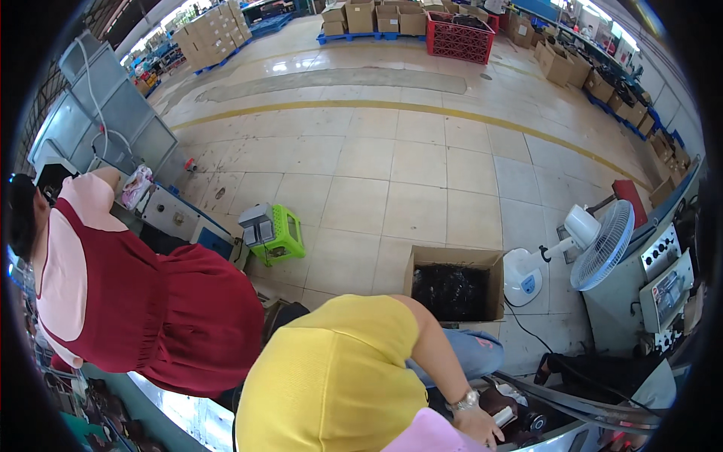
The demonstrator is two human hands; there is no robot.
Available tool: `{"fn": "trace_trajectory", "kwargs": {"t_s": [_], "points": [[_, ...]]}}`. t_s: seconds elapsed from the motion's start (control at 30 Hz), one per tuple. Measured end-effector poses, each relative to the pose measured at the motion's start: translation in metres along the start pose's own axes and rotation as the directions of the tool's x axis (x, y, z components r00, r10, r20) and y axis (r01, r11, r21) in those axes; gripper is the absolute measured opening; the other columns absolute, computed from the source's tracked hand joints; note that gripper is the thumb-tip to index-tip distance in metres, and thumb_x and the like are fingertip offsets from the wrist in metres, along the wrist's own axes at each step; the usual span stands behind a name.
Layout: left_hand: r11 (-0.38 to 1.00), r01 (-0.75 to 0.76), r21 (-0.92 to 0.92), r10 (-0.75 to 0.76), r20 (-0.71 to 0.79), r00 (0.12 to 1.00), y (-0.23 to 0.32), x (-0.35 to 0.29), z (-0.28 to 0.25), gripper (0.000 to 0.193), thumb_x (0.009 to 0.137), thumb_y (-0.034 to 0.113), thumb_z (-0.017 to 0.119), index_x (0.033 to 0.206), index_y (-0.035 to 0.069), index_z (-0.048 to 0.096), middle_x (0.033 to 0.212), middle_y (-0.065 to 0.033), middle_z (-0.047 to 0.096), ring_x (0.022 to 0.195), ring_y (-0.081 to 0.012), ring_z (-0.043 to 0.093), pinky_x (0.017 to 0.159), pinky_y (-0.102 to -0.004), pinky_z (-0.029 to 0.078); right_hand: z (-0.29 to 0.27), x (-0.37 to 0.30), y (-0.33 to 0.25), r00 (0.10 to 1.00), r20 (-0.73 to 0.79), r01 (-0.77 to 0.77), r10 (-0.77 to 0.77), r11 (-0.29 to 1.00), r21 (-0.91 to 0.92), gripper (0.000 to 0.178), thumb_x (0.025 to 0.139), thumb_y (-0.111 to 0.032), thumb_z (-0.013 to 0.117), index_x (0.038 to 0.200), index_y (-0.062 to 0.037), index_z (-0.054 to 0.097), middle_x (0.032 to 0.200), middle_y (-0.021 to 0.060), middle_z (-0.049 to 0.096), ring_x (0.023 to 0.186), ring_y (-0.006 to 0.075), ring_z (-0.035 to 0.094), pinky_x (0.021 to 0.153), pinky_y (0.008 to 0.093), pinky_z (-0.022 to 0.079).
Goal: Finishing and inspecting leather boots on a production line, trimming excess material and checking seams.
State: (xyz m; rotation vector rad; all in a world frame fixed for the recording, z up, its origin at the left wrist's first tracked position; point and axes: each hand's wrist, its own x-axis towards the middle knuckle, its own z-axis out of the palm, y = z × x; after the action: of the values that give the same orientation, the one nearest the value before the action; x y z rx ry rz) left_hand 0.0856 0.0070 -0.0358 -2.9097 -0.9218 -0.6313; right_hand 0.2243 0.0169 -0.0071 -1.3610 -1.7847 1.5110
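Neither of my hands shows in the view. Close in front, at the lower edge, a co-worker in a yellow shirt (324, 384) leans over. That person's bare arm comes down to a hand (477, 426) wearing a metallic wristwatch. The fingers rest beside a small white piece (503, 416) and a black round part (535, 422), among dark brown items; what they touch is hidden. Overlapping the shirt is some pink cloth (433, 435); whose it is I cannot tell. At the left, a second co-worker in a dark red dress (188, 301) stands at a bench.
Behind the yellow shirt, an open carton (497, 290) holds black plastic. A white fan (602, 245) stands right of it, its cable trailing toward a machine (663, 290). A green stool (282, 241) carries a grey box. Farther back are cartons (361, 16) and a red crate (458, 41).
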Motion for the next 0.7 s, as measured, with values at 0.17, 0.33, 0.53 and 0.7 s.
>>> {"fn": "trace_trajectory", "kwargs": {"t_s": [0.17,0.33,0.53,0.7], "points": [[0.934,0.115,-0.338,0.019,0.368,0.930,-0.065,0.076,0.033,0.039,0.092,0.036,0.061,0.118,0.007,0.065,0.125,-0.0180,0.062,0.113,-0.0333,0.061,0.095,-0.0415,0.048,-0.010,-0.004,0.007,0.997,-0.062,-0.053,0.053,0.999,0.011,0.040,0.096,-0.017,0.055,0.134,-0.0147,0.042,0.080,0.0038,0.059,0.064,0.0100,0.052,0.059,0.0227,0.043],[0.910,0.091,-0.404,-0.061,0.085,0.994,-0.122,0.103,0.088,0.033,0.090,0.038,0.057,0.095,0.010,0.075,0.091,-0.0140,0.073,0.087,-0.0330,0.070,0.082,-0.0455,0.053,-0.018,-0.022,0.018,0.987,-0.116,-0.102,0.108,0.993,0.055,0.047,0.096,-0.014,0.056,0.140,-0.0155,0.040,0.083,0.0046,0.061,0.066,0.0102,0.053,0.061,0.0226,0.045],[0.977,0.168,-0.132,-0.189,-0.164,0.968,-0.053,0.089,0.018,0.026,0.077,0.023,0.062,0.066,0.002,0.071,0.066,-0.0178,0.068,0.057,-0.0341,0.067,0.049,-0.0452,0.052,-0.062,-0.061,0.052,0.852,-0.414,-0.201,0.320,0.931,0.306,0.054,0.095,-0.011,0.056,0.146,-0.0164,0.038,0.085,0.0055,0.063,0.068,0.0104,0.055,0.064,0.0226,0.047],[0.797,0.481,-0.366,-0.567,-0.181,0.803,-0.091,0.050,0.029,0.024,0.078,0.029,0.061,0.086,0.014,0.078,0.085,-0.0154,0.071,0.078,-0.0323,0.068,0.063,-0.0460,0.051,-0.089,-0.070,-0.002,0.856,-0.322,-0.314,0.404,0.902,0.296,0.065,0.093,-0.003,0.057,0.152,-0.0129,0.033,0.100,0.0106,0.068,0.083,0.0138,0.062,0.078,0.0258,0.051]]}}
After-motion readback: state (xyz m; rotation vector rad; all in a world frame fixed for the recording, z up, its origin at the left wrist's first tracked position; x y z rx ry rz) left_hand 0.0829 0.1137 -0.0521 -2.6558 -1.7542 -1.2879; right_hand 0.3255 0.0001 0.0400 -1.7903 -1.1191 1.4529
